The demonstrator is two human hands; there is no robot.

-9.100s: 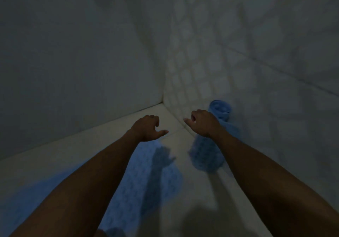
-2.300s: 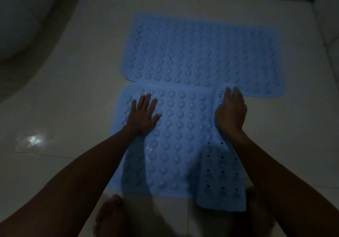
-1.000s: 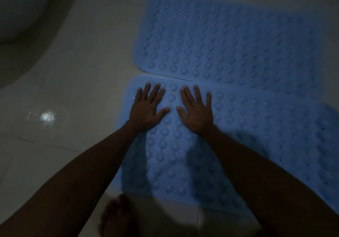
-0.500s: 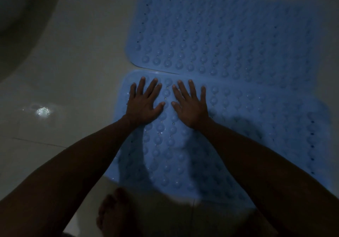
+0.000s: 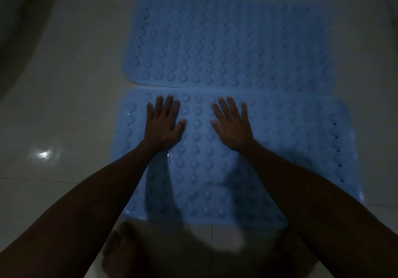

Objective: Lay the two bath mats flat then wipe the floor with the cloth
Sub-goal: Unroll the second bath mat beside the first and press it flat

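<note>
A person's left hand (image 5: pixel 163 124) and right hand (image 5: pixel 233 126) press palm-down, fingers straight and slightly fanned, on the nearer of two pale blue rubber bath mats studded with rows of round bumps, in a dimly lit bathroom seen from a head-worn camera. The two hands lie side by side, a few rows of bumps showing between the thumbs, and grip nothing. The near blue mat (image 5: pixel 280 144) spreads flat under both palms, reaching out well past the right hand to the right and only a little past the left hand to the left; its near edge runs below the forearms. The far blue mat (image 5: pixel 226 40) lies flat just beyond the fingertips, its long edge meeting the near mat's long edge; ahead of the left hand a thin dark seam separates the two, while ahead of the right hand the edges look touching or slightly overlapped, and the dim light does not let one tell which. Both mats rest on a glossy off-white tiled floor (image 5: pixel 64 105), where a small bright reflection (image 5: pixel 43 154) glints to the left of the left forearm. A bare foot (image 5: pixel 120 254) shows in shadow below the left forearm, near the mat's near edge. A dark curved shape (image 5: pixel 19 30) fills the far corner to the left of the hands, too dim to identify. The wiping cloth is not visible.
</note>
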